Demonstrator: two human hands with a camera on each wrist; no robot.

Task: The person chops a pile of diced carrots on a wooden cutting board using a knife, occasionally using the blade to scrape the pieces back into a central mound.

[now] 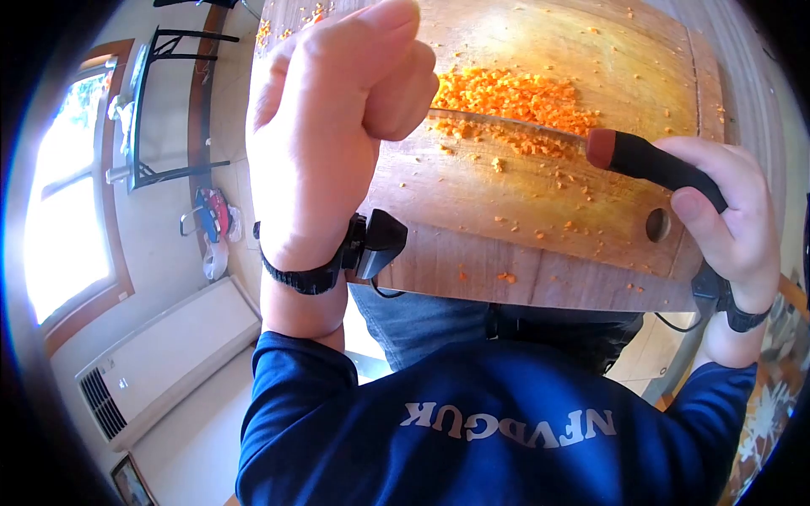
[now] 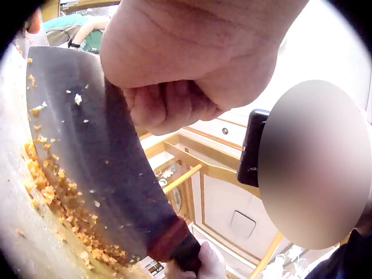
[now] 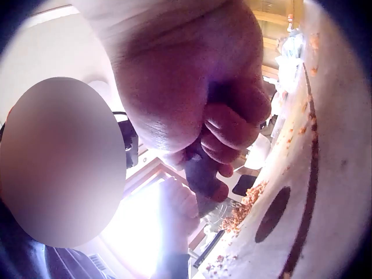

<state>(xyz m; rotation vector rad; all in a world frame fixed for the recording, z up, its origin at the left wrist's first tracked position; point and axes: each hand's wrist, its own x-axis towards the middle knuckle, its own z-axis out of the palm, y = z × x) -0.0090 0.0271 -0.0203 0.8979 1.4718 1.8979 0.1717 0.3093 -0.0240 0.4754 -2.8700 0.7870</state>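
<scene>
A broad-bladed kitchen knife point(image 2: 93, 145), with a black handle and red-brown collar, stands on edge at a heap of finely chopped carrot point(image 1: 515, 97) on a wooden cutting board point(image 1: 506, 198). My right hand point(image 1: 726, 202) grips the handle, fingers and thumb wrapped round it. Over the blade's far end is my left hand point(image 1: 337, 93), curled into a fist with its side right at the spine. In the left wrist view, a few pale bits cling to the blade, and carrot crumbs lie along its cutting edge.
The board has a round hole point(image 1: 658, 225) near its right corner and lies on a wood-grain table point(image 1: 472, 263), with stray crumbs on both. My lap is just below the table's near edge. Off to the left are a white air conditioner point(image 1: 173, 363) and a bright window point(image 1: 76, 202).
</scene>
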